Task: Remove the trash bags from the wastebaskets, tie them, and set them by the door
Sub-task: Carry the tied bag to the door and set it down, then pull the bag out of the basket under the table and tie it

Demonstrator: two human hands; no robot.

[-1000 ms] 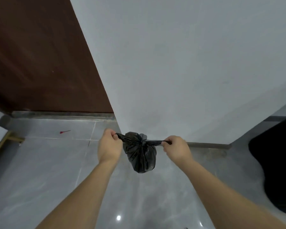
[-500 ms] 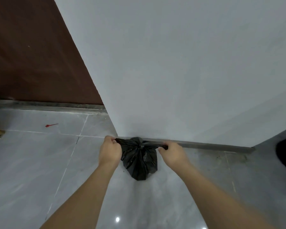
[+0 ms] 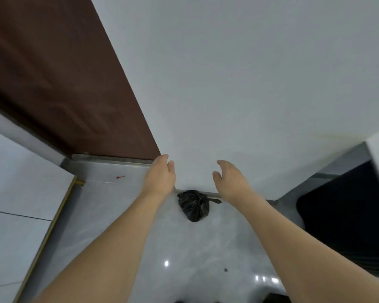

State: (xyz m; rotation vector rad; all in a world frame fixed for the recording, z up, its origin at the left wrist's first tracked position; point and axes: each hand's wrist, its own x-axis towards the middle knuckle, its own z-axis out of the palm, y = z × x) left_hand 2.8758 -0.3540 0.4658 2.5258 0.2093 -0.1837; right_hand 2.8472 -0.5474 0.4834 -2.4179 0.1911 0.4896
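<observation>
A small black trash bag [image 3: 194, 205], knotted at its top, sits on the grey floor against the foot of the white wall, a short way right of the brown door [image 3: 53, 73]. My left hand [image 3: 161, 177] is raised above and to the left of the bag with relaxed fingers, holding nothing. My right hand [image 3: 230, 178] is up to the right of the bag, fingers loosely spread, also holding nothing. Neither hand touches the bag.
A dark wastebasket-like object [image 3: 346, 217] stands at the right by the wall. A white panel with a gold edge [image 3: 53, 219] lies along the left. A small red mark [image 3: 120, 177] sits on the floor tiles near the door sill.
Both hands have let go of the bag's tied ends and lifted away. The bag now rests on the floor by the wall.
</observation>
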